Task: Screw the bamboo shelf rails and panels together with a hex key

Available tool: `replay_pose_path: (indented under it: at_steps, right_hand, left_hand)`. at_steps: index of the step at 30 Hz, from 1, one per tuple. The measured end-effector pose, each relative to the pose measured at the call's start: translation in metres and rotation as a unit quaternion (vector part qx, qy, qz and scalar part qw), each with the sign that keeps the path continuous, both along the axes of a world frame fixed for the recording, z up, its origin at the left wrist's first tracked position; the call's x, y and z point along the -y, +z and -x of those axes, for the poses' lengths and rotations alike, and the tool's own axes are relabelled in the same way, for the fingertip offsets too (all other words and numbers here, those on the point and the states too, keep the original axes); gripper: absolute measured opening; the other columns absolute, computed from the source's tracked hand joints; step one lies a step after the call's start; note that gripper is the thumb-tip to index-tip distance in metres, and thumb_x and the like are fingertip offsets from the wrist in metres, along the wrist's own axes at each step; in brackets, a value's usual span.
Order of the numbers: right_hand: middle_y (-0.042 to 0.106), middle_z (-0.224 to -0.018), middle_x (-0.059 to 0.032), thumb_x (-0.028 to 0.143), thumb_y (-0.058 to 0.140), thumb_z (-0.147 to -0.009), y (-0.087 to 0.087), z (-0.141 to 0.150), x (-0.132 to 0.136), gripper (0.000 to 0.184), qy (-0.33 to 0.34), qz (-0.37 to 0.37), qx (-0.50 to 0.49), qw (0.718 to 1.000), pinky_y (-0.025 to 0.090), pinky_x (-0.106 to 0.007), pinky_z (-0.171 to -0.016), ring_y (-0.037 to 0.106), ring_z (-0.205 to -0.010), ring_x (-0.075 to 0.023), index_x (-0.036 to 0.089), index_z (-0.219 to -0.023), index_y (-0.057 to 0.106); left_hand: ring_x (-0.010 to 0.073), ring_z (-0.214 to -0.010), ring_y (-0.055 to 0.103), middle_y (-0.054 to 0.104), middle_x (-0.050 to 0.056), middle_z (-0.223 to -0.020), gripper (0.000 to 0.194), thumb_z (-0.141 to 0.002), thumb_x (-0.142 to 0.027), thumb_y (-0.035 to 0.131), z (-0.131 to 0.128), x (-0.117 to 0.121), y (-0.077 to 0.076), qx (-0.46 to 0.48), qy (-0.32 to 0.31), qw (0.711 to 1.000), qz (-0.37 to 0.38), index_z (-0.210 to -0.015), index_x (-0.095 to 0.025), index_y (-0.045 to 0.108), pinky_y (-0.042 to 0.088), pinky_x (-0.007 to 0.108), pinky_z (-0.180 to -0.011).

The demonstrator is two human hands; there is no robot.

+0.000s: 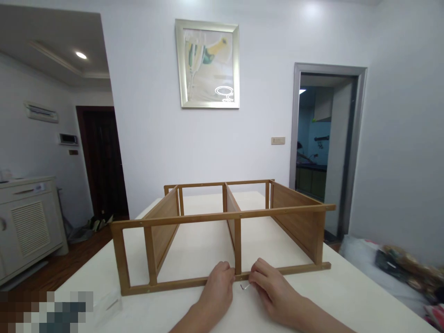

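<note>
A brown wooden shelf frame (197, 218) lies on its side on the white table (166, 307), with three boards running across between its two side frames. My left hand (220, 286) is closed on the near bottom rail, just left of the middle upright (237, 245). Right of that upright, my right hand (268, 286) is closed on a small metal hex key (245, 287). The key's bent end shows below the rail, close to a screw hole at the joint. Whether its tip touches a screw I cannot tell.
A clear plastic bag (107, 307) lies at the table's left front. Bundled items (405, 273) sit beyond the right edge. A white cabinet (29, 226) stands left, and a framed picture (210, 64) hangs on the wall behind. A doorway (314, 148) opens at the back right.
</note>
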State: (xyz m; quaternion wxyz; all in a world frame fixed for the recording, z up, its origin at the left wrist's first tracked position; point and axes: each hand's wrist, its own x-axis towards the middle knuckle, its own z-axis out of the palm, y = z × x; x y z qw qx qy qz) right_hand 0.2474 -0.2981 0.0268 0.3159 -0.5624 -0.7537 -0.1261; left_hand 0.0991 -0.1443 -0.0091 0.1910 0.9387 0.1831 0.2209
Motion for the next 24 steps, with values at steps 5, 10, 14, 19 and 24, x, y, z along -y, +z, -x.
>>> replay_pose_path:
  at_steps: [5,10,14,19,24]
  right_hand:
    - [0.056,-0.087,-0.0065,0.002,0.041,-0.095,0.025,0.005,0.007,0.027,0.001,-0.135,-0.013,0.991,0.045,-0.032,-0.066,0.051,-0.08,-0.0195,0.021,-0.11,0.054]
    - [0.05,-0.089,-0.0066,-0.001,0.045,-0.093,0.065,0.02,0.017,0.032,-0.002,-0.219,0.001,0.976,0.046,-0.032,-0.066,0.049,-0.08,-0.0188,0.017,-0.118,0.053]
    - [0.047,-0.089,-0.0054,0.0,0.045,-0.093,0.098,0.032,0.013,0.027,-0.005,-0.283,-0.014,0.959,0.047,-0.031,-0.067,0.049,-0.081,-0.0178,0.017,-0.11,0.055]
    - [0.054,-0.094,-0.007,0.004,0.043,-0.096,0.122,0.03,-0.015,0.02,-0.029,-0.316,-0.031,0.948,0.048,-0.036,-0.075,0.051,-0.088,-0.0201,0.02,-0.101,0.053]
    - [0.058,-0.086,-0.0051,0.01,0.039,-0.1,0.127,0.031,-0.039,0.017,-0.048,-0.307,-0.049,0.949,0.046,-0.035,-0.071,0.054,-0.079,-0.0195,0.022,-0.097,0.051]
  left_hand:
    - [0.0219,-0.093,0.058,0.061,0.008,-0.089,0.029,-0.088,-0.002,0.041,0.004,-0.003,-0.001,0.026,-0.039,0.999,0.017,-0.076,-0.017,0.063,0.044,0.033,-0.083]
    - [0.0199,-0.087,0.058,0.06,0.007,-0.085,0.027,-0.087,-0.005,0.044,0.008,-0.012,-0.008,0.053,-0.077,0.996,0.016,-0.068,-0.017,0.058,0.043,0.031,-0.078]
    - [0.0199,-0.083,0.058,0.059,0.006,-0.077,0.021,-0.076,-0.003,0.051,0.006,-0.028,-0.022,0.058,-0.111,0.992,-0.015,-0.061,-0.018,0.054,0.041,0.03,-0.073]
    - [0.0183,-0.076,0.058,0.057,0.004,-0.067,0.02,-0.073,-0.007,0.055,0.004,-0.045,-0.03,0.039,-0.116,0.992,-0.038,-0.056,-0.018,0.055,0.04,0.029,-0.066]
    - [0.0195,-0.077,0.061,0.061,0.005,-0.072,0.022,-0.081,-0.018,0.056,0.001,-0.051,-0.032,-0.016,-0.048,0.996,-0.071,-0.061,-0.019,0.064,0.044,0.03,-0.068]
